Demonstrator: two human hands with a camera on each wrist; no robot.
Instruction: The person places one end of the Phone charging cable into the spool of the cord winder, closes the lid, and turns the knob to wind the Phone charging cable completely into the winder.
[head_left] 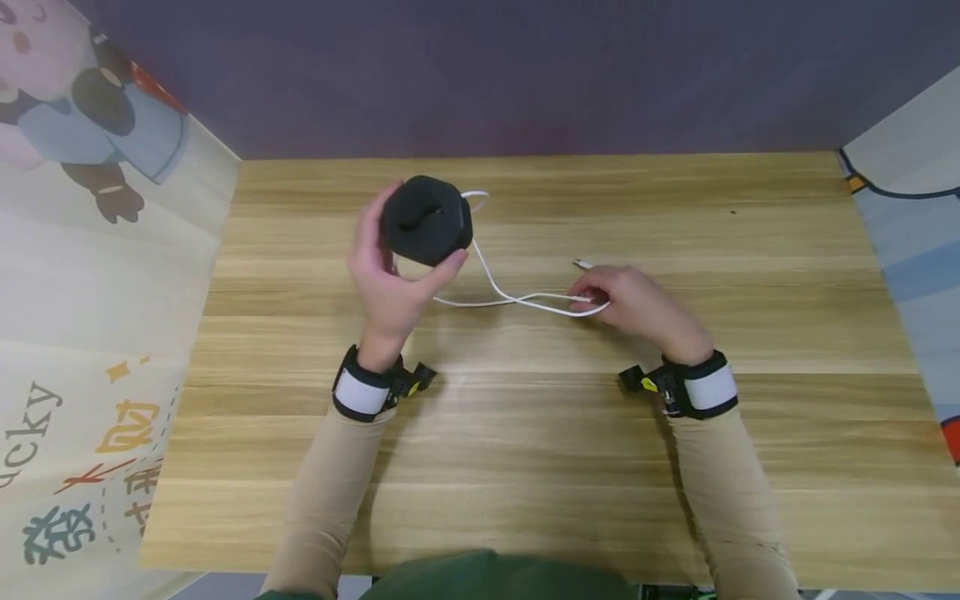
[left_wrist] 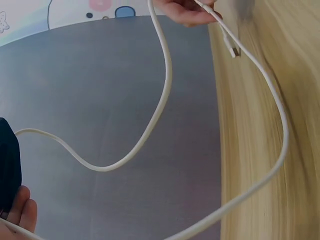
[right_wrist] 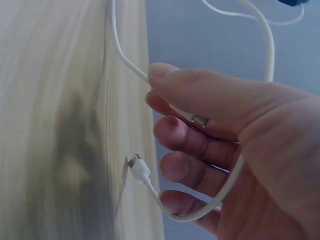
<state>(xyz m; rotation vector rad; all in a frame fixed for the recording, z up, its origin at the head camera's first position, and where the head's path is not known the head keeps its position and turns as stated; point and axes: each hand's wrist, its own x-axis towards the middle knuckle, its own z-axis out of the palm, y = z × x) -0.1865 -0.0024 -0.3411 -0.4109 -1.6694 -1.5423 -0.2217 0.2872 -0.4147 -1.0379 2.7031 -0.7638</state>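
Note:
My left hand [head_left: 386, 287] grips a black hexagonal object [head_left: 427, 221] with a dark slot in its top, thumb at its near right side. A thin white cable [head_left: 517, 300] runs from around this object toward my right hand [head_left: 637, 304]. In the right wrist view, thumb and forefinger pinch the cable close to a metal-tipped plug [right_wrist: 200, 120]. A second white plug [right_wrist: 139, 170] sticks out past the fingers, its cord looping under them. The left wrist view shows the cable in wide curves, with the black object partly cut off at the left edge.
Both hands are over a light wood-grain table [head_left: 540, 467]. A dark purple-grey panel [head_left: 540, 75] stands behind its far edge. Printed white curtains [head_left: 90, 317] flank it on the sides. A small dark speck [head_left: 732, 212] lies at the far right of the tabletop.

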